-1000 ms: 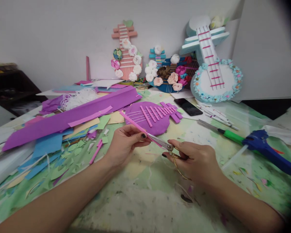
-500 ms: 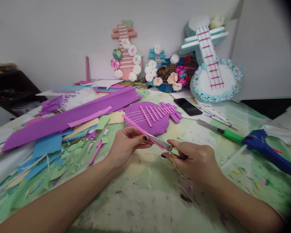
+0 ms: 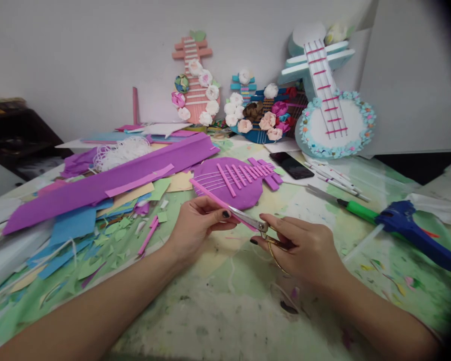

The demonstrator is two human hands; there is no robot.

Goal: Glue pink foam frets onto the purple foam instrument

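My left hand [image 3: 197, 223] pinches a thin pink foam strip [image 3: 206, 193] between thumb and fingers. My right hand [image 3: 304, 248] grips small gold-handled scissors [image 3: 257, 224], whose blades lie along the strip's near end. Just behind both hands lies a purple foam guitar shape [image 3: 235, 181] with pink bars and white strings on it.
A long purple foam sheet [image 3: 108, 180] and paper scraps cover the table's left. A blue glue gun [image 3: 417, 233], a green-handled knife [image 3: 346, 205], a phone [image 3: 291, 165] and white sticks lie at the right. Finished decorated guitars [image 3: 332, 95] lean on the back wall.
The hands, strip and scissors have shifted very slightly; the scissors have moved a little along the pink strip.
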